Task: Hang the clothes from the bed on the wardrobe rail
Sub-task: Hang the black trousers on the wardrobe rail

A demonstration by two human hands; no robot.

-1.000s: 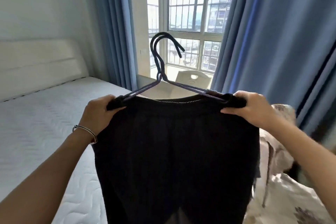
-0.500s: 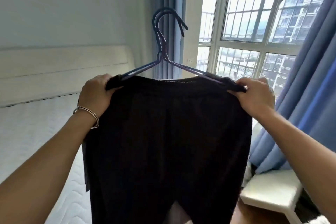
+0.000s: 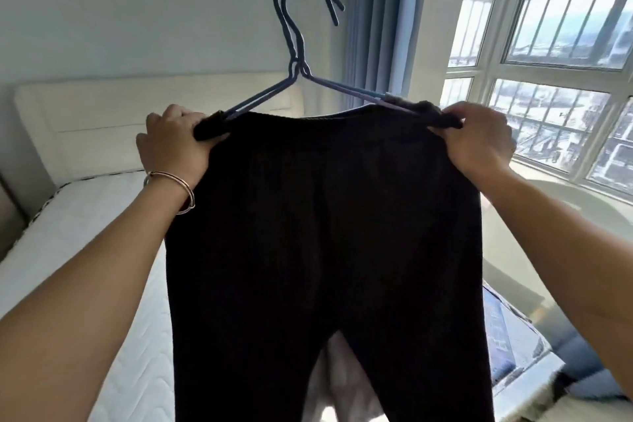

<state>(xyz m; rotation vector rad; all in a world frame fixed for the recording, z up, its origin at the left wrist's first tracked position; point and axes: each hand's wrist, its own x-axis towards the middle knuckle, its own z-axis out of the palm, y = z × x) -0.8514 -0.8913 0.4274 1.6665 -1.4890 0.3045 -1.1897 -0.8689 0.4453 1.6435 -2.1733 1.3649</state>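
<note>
Hands: a person is holding black trousers (image 3: pixel 325 233) up at chest height, arms stretched forward, in a bedroom.
Left hand (image 3: pixel 171 144): it is closing around the left end of the waistband, fingers curled over the fabric where it is wrapping the hanger arm; a bangle (image 3: pixel 178 187) is sitting on the wrist.
Right hand (image 3: pixel 479 140): it is pinching the right end of the waistband, thumb and fingers clamped on the bunched cloth and the hanger arm beneath it.
Hangers (image 3: pixel 298 44): two thin wire hangers are lying together, nearly overlapping, their hooks standing upright above the waistband and curving to the right.
Trousers: the garment is hanging straight down from the hangers, filling the middle of the view, the two legs parting near the bottom edge.
Bed (image 3: pixel 85 233): a bare white quilted mattress is lying at the left, its pale headboard (image 3: pixel 102 120) against the far wall.
Window (image 3: pixel 548 62): barred panes are letting in daylight at the far right, a blue curtain (image 3: pixel 376 17) hanging beside them.
</note>
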